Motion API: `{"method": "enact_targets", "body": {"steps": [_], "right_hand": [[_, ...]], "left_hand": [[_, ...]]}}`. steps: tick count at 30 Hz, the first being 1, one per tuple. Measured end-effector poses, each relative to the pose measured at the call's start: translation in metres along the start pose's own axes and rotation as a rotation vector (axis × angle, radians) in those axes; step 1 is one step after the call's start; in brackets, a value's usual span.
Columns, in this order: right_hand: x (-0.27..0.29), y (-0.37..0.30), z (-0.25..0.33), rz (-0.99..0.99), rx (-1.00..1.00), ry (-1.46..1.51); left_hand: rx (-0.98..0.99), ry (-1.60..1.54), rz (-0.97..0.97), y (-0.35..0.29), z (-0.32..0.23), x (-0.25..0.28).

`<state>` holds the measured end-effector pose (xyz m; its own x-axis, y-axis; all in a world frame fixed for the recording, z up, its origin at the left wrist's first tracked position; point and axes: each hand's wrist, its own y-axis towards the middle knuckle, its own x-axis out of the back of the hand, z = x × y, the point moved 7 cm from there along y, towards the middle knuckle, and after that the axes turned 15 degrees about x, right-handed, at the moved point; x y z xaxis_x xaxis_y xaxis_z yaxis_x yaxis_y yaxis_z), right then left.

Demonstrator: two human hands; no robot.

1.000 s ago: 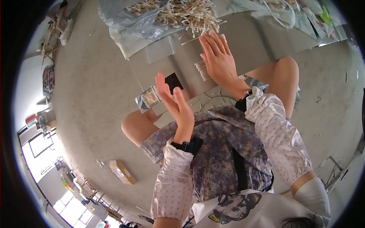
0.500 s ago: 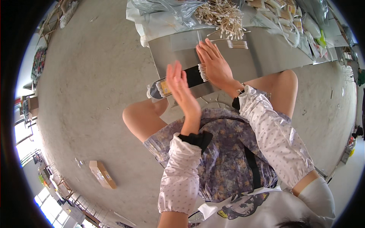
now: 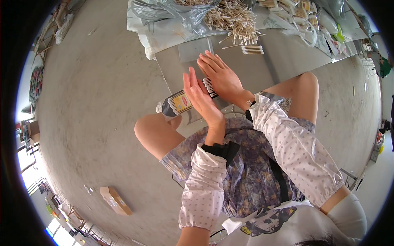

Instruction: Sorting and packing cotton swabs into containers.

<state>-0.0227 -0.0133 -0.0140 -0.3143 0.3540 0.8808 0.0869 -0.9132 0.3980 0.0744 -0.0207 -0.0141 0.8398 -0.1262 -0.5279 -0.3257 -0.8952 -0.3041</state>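
Note:
My left hand (image 3: 202, 98) is held edge-on, fingers stretched out, over a narrow dark strip at the table's near edge. Beside it, toward the left end of that strip, lies a flat pack with a yellow card (image 3: 180, 103) and a row of white cotton tips along its edge. My right hand (image 3: 223, 78) lies flat with fingers together, palm down, partly over a neat row of cotton swabs (image 3: 208, 87). Only the white tips of this row show, between the two hands. Whether the palm presses on them is hidden.
A big heap of loose cotton swabs (image 3: 234, 20) sits at the table's far side beside grey plastic bags (image 3: 164, 12). Another small row of swabs (image 3: 252, 49) lies before it. Clear plastic film (image 3: 193, 51) rests left of that. Packed swabs (image 3: 301, 14) fill the far right.
My right hand has moved left and nearer, and the row of swabs under it has shifted toward the left hand. The hands are now closer together, and more of the yellow card shows.

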Motion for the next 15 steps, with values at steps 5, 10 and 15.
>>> {"method": "enact_targets", "body": {"steps": [5,10,15], "right_hand": [[0.002,0.003,0.005,-0.029,-0.023,0.081],[0.005,0.001,-0.005,-0.106,-0.121,0.065],[0.003,0.002,-0.002,-0.040,-0.078,-0.132]], "left_hand": [[0.133,-0.065,0.043,0.018,0.009,0.000],[0.125,0.076,0.051,0.010,0.011,-0.002],[0.067,0.014,0.025,0.008,0.002,0.003]]}}
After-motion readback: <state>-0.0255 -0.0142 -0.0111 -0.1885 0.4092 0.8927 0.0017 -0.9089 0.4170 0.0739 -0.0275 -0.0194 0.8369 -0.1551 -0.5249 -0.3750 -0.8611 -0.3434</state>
